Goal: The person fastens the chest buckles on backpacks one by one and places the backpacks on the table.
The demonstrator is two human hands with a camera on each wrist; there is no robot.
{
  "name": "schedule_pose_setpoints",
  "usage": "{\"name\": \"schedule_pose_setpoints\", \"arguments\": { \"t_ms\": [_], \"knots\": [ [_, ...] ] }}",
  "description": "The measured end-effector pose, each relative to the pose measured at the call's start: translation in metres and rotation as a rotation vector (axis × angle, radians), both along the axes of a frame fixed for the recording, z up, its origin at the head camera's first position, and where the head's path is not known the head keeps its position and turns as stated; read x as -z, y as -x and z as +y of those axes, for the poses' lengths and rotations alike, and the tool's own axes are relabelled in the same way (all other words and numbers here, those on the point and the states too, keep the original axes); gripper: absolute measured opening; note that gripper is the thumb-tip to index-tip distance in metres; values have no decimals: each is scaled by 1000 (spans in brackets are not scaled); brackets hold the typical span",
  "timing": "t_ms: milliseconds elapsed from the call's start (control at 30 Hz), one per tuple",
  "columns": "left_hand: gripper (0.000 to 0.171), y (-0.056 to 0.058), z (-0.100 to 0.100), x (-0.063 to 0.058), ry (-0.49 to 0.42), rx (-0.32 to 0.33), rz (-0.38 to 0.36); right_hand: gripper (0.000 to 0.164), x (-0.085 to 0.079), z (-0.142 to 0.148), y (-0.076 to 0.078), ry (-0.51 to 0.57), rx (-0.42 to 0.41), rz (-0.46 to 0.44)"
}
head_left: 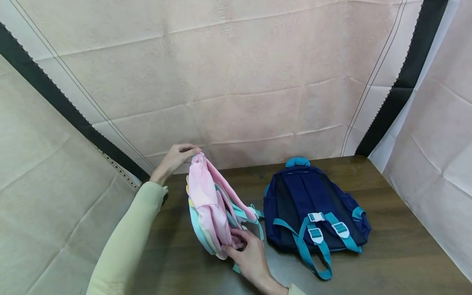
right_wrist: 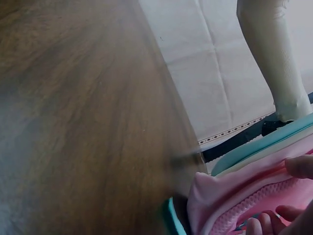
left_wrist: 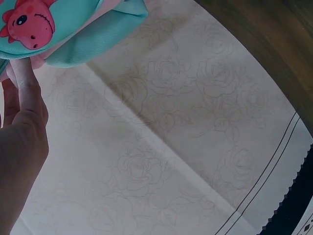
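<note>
A pink children's backpack [head_left: 207,200] with a teal front stands tilted over the table, turned edge-on to the head camera. My left hand [head_left: 176,159] pinches its top end between thumb and fingers. Low on the other side, my right hand [head_left: 251,255] grips the pink fabric near the bottom edge, with the teal straps hanging just above it. In the left wrist view, a pink cartoon animal face [left_wrist: 32,25] decorates the teal front. The right wrist view shows padded pink mesh [right_wrist: 244,203] beside my right fingers.
A navy backpack [head_left: 300,196] with bright blue straps and white buckles lies on the brown wooden table [head_left: 398,241], just right of the pink one. Pale fabric walls [head_left: 243,82] with black borders enclose the table at the back and both sides.
</note>
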State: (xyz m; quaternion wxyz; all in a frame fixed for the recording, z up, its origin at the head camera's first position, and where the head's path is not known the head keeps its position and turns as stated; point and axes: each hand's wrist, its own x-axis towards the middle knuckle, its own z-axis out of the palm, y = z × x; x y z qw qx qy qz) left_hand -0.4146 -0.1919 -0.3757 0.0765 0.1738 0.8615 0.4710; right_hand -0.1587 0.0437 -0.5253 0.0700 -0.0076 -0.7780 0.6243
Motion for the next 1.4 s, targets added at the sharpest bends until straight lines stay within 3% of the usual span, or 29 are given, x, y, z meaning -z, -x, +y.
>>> {"name": "schedule_pose_setpoints", "arguments": {
  "t_ms": [333,700,1167,1400],
  "knots": [
    [52,-2,-4,3,-12,-24,4,53,6,1,2,-86,-46,-106],
    [49,0,-8,8,-62,-29,11,59,9,3,5,-176,-50,-160],
    [49,-2,-16,11,-80,-25,-5,74,14,2,8,-153,-30,-227],
    [51,-6,-24,8,-45,-34,-35,80,13,2,9,-122,-16,-243]
  ]
}}
